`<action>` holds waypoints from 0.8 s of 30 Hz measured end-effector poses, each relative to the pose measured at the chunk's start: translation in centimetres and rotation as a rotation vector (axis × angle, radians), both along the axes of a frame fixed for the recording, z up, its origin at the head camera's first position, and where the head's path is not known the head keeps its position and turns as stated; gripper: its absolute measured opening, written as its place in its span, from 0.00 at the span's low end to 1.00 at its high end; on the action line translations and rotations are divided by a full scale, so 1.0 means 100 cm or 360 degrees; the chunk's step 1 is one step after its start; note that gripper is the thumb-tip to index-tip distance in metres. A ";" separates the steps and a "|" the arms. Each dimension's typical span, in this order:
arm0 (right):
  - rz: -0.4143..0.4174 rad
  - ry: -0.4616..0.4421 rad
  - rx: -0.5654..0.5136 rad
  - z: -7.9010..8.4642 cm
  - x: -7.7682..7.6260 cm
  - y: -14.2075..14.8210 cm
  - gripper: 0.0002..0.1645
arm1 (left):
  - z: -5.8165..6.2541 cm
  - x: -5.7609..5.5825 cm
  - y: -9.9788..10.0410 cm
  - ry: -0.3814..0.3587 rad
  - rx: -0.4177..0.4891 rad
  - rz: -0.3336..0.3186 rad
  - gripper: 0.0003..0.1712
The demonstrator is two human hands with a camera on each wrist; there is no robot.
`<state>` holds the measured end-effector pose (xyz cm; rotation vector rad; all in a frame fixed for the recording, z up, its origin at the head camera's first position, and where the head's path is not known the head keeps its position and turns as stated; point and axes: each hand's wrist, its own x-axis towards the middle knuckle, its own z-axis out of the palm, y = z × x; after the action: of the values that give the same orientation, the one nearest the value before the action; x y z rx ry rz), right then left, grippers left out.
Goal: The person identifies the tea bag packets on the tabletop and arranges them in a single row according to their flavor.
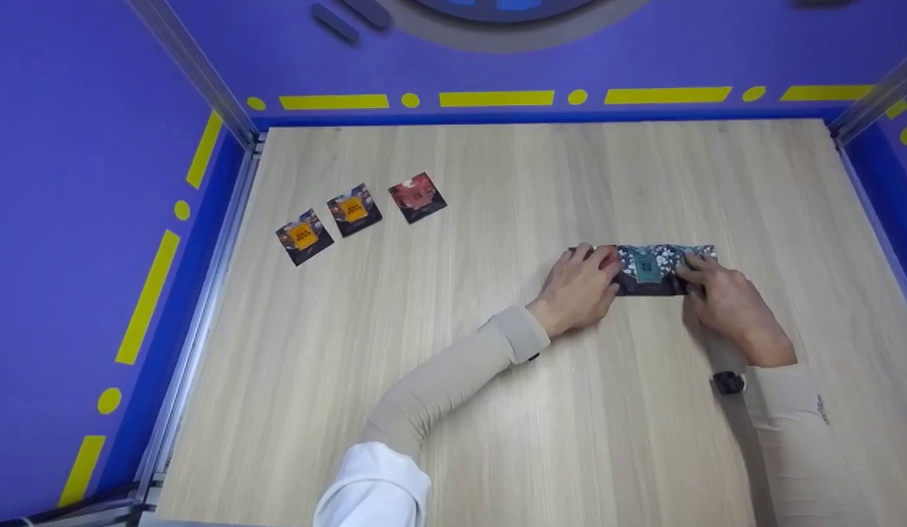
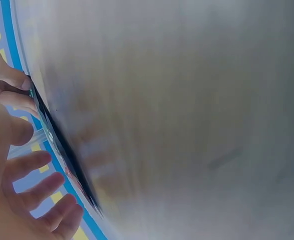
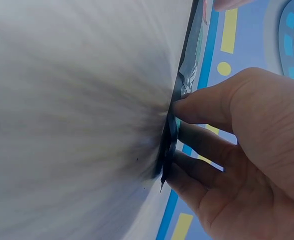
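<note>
The left hand (image 1: 579, 289) lies over the left end of a row of packets (image 1: 647, 268), its fingers spread and loosely bent rather than clamped; the left wrist view shows them close above the row. The right hand (image 1: 733, 307) pinches the row's right end between thumb and fingers. The row lies on the right half of the wooden table (image 1: 460, 351); between the hands shows a dark packet with a teal label and white pattern, with a red bit under the left fingers. Well apart, toward the far left, sit three small packets: two with orange labels (image 1: 303, 236) (image 1: 354, 209) and a red one (image 1: 418, 196). Beige sleeves (image 1: 453, 377) cover the forearms. Purple-blue walls (image 1: 497, 69) with yellow marks (image 1: 496, 98) stand around the table.
</note>
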<state>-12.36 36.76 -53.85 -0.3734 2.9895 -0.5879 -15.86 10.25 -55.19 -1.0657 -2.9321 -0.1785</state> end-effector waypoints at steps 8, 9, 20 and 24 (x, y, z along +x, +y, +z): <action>0.0017 0.0011 0.0002 -0.004 0.002 -0.001 0.27 | -0.002 -0.006 -0.018 -0.0010 0.0062 0.0060 0.26; 0.0017 0.0018 0.0002 -0.004 0.001 0.000 0.27 | -0.001 -0.010 -0.022 -0.0015 0.0066 0.0078 0.26; -0.0016 -0.0048 0.0020 0.000 -0.002 0.000 0.28 | 0.012 -0.056 -0.086 -0.0058 0.0150 0.0307 0.26; -0.0032 -0.0072 0.0013 0.000 -0.003 0.000 0.29 | 0.011 -0.071 -0.110 -0.0048 0.0212 0.0424 0.26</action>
<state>-12.64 36.73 -53.85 -0.3254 2.9546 -0.5777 -23.01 -0.78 -54.08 -0.6537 -2.9989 -0.3794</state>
